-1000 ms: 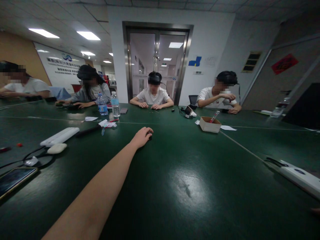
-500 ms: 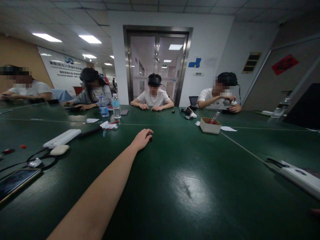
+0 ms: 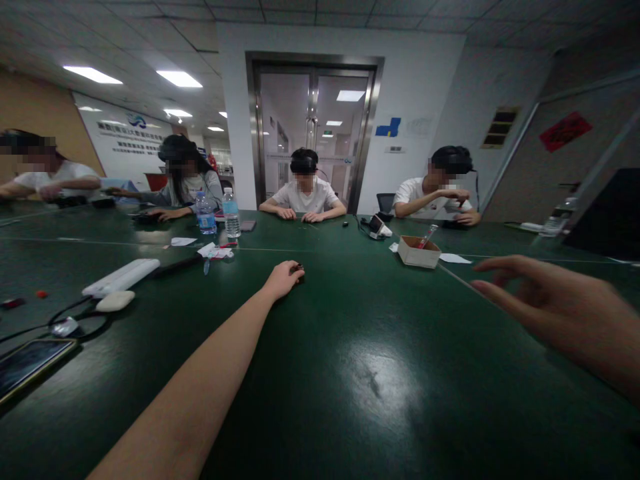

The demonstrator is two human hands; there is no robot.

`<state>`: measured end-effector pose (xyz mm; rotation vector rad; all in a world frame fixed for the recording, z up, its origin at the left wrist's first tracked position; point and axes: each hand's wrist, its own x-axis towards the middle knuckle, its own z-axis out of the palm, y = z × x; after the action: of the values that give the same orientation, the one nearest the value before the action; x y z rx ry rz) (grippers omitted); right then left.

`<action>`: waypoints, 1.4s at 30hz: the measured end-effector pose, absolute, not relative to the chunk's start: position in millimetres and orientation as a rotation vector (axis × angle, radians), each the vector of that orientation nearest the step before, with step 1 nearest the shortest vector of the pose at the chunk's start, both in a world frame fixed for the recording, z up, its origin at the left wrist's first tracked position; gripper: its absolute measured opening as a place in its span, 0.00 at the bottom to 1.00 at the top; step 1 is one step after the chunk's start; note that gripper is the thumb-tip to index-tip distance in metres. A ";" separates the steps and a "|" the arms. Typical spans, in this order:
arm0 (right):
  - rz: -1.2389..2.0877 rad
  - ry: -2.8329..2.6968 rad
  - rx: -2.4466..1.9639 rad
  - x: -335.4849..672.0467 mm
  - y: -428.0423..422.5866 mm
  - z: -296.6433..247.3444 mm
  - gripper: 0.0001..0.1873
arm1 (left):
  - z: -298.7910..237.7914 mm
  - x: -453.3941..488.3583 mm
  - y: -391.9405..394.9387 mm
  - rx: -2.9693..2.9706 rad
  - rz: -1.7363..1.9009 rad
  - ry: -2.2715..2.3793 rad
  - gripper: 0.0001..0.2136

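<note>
My left hand (image 3: 283,279) rests on the green table (image 3: 310,373), its arm stretched forward. Its fingers are closed round a small dark object (image 3: 301,269), mostly hidden and too small to name. At the right, my right hand (image 3: 555,303) is raised over the table with nothing in it, thumb and fingers apart. The nearest thing to its fingertips is a small open cardboard box (image 3: 419,258), in which a clear tube with red on it (image 3: 427,236) leans.
Two water bottles (image 3: 231,215) stand beyond some paper scraps (image 3: 216,251). On the left lie a white device (image 3: 120,277), a pale rounded case (image 3: 115,301), black cables and a phone (image 3: 33,367). Several people wearing headsets sit across the table.
My right hand has come into view from the right edge, now covering the white device there. My left hand keeps its place. A person at the left has moved an arm.
</note>
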<state>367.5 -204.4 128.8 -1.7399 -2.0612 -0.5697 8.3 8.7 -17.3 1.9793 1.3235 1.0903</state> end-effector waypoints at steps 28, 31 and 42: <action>1.410 -1.467 -1.046 173.1 11.9 -6.7 0.11 | -20.4 10.2 10.3 1.459 1.199 1.053 0.08; 1.424 -1.410 -1.053 175.2 11.0 -6.0 0.11 | -24.0 3.5 14.7 1.699 1.146 1.146 0.10; 1.495 -1.397 -0.944 180.4 6.5 -3.8 0.14 | -14.9 -3.9 7.8 2.030 0.954 1.414 0.23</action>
<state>180.4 6.5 -3.8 -0.9435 -1.3965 1.4953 -3.9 7.8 -14.9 2.0299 1.4137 0.9545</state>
